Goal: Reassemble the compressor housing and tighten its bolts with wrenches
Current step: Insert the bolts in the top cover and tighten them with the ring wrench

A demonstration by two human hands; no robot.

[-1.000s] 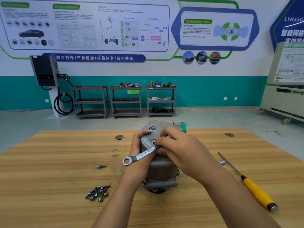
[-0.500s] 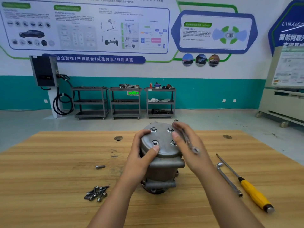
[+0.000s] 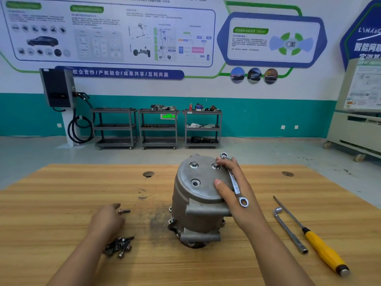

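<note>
The grey metal compressor [image 3: 193,205] stands upright in the middle of the wooden table [image 3: 61,199], its round cover facing me with two bolts in the upper holes. My right hand [image 3: 235,195] rests on the cover's right side and holds a small combination wrench [image 3: 234,179] against it, thumb on the cover face. My left hand [image 3: 107,219] is low over the table, left of the compressor, fingers reaching toward a single loose bolt [image 3: 124,211]. A pile of dark bolts [image 3: 120,245] lies just below that hand.
An L-shaped socket wrench [image 3: 289,230] and a yellow-handled screwdriver [image 3: 321,246] lie on the table to the right. Two knot holes mark the tabletop. Beyond the table stand three grey shelf carts [image 3: 158,129] and a charger unit [image 3: 57,89] against the wall.
My left hand left the compressor cover and dropped to the table near the loose bolt. My right hand turned the wrench from across the cover to lie along its right side.
</note>
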